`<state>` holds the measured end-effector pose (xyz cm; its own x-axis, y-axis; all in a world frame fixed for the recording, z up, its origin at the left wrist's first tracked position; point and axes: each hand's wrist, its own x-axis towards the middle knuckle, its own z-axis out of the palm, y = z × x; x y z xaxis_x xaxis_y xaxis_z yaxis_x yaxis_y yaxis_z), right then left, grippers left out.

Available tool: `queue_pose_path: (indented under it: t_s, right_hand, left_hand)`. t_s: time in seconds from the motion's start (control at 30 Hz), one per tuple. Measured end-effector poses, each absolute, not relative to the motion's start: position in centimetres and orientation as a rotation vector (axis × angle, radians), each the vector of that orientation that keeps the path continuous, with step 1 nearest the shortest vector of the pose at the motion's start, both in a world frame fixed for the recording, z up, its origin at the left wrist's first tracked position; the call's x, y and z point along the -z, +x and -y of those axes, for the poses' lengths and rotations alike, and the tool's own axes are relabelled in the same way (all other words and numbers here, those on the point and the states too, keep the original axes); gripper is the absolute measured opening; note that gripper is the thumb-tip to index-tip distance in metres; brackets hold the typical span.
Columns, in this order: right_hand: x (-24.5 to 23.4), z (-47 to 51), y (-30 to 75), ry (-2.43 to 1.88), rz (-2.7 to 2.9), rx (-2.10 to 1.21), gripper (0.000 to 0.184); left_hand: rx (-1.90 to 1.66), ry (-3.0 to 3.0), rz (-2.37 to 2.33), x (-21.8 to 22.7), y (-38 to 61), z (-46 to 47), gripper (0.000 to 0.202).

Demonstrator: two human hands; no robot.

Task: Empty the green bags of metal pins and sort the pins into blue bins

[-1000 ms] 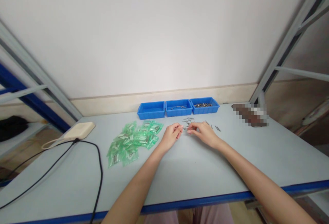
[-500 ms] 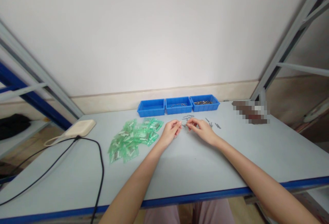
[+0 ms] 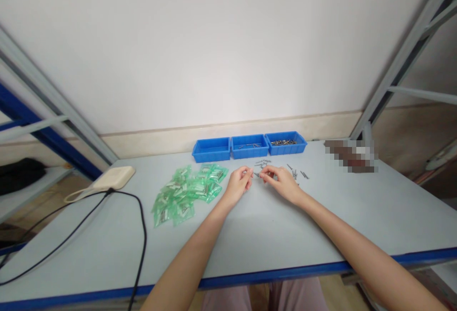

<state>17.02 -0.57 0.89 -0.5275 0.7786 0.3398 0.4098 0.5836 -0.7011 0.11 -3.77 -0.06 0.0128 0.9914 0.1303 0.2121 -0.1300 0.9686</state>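
My left hand (image 3: pixel 238 185) and my right hand (image 3: pixel 283 182) meet over the middle of the grey table (image 3: pixel 271 225), fingertips pinched toward each other. Between them they hold a small metal pin (image 3: pixel 256 174). Several loose metal pins (image 3: pixel 282 168) lie scattered on the table just beyond my right hand. A heap of small green plastic bags (image 3: pixel 187 189) lies to the left of my left hand.
Three blue bins (image 3: pixel 249 147) stand in a row at the back by the wall; the right one holds many metal pins. A beige device (image 3: pixel 112 178) with a black cable (image 3: pixel 139 235) sits at the left. Metal shelf posts rise on both sides.
Both hands have stayed together at the same spot, fingers shifting slightly on the pin. The view has drifted a little.
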Motion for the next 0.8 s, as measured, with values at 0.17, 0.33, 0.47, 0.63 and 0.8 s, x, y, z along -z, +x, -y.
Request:
queue_pose_path:
  t_s: [0.17,0.33,0.47,0.63,0.8]
  right_hand:
    - [-0.82,0.37,16.99,-0.913,2.150,-0.711,0.023]
    - [-1.13,0.76,16.99,-0.920,2.205,-0.726,0.039]
    - [-1.10,0.73,16.88,-0.911,2.168,-0.754,0.028]
    - [-1.09,0.50,17.02,-0.890,2.162,-0.796,0.023]
    - [-1.03,0.64,17.16,-0.890,2.259,-0.826,0.040]
  left_hand:
    - [-1.234,1.487,-1.288,0.36,0.01,3.62,0.042]
    - [-1.231,1.500,-1.291,-0.01,0.20,3.91,0.044]
    - [-1.250,1.507,-1.299,-0.06,0.10,3.97,0.044]
    - [-1.204,1.493,-1.283,0.46,-0.12,3.72,0.046]
    - [-1.106,1.482,-1.226,0.61,-0.37,3.60,0.050]
